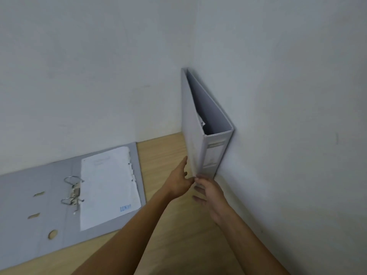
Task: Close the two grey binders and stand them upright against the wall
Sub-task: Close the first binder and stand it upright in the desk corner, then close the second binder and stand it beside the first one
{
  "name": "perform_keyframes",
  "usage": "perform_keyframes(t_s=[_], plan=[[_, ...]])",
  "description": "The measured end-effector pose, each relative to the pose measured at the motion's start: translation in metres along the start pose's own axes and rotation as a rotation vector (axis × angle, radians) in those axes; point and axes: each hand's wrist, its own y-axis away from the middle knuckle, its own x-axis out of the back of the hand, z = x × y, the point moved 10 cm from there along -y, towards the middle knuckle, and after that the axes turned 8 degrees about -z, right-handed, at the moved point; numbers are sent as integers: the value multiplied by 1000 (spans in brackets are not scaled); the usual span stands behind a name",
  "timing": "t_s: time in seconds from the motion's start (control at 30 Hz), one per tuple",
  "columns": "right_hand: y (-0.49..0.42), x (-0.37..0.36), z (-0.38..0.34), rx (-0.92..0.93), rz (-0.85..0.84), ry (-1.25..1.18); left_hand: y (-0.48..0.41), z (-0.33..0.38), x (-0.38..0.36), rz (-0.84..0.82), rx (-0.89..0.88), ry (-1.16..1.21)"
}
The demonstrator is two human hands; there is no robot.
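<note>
Here, one grey binder (195, 124) stands upright in the corner, its back cover flat against the right-hand wall (288, 96) and its spine, with a pale label, facing the camera. The front cover leans slightly away from the back cover at the top, so the binder gapes a little and a bit of white paper shows inside. Left hand (179, 180) is at the bottom front edge of this standing binder, fingers stretched out and loose, fingertips touching or just beside the front cover; no closed grasp there. Right hand (209, 192) is just below the standing binder's spine, fingers curled at the lower front corner; whether it pinches the cover or only rests on it cannot be told, since the view is blurred. Both hands meet at that corner, nearly touching each other. The second grey binder (49, 207) lies open and flat on the wooden tabletop (178, 245), well to the left of the standing binder, its far edge along the back wall. Its metal ring mechanism (73, 192) is in the middle, and a stack of white sheets (109, 187) lies on the half nearer the standing binder.
</note>
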Motion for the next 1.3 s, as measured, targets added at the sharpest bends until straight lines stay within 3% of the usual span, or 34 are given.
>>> perform_keyframes(t_s=[0.13,0.37,0.97,1.3], plan=[[5,-48,8,4,-125,250,47,-42,30,113,60,36],[16,-143,46,-17,-282,423,147,-114,105,295,144,155],[19,-400,224,-200,-438,735,371,-346,267,529,379,407],[-80,-560,253,186,-635,1571,415,-433,346,631,524,382]])
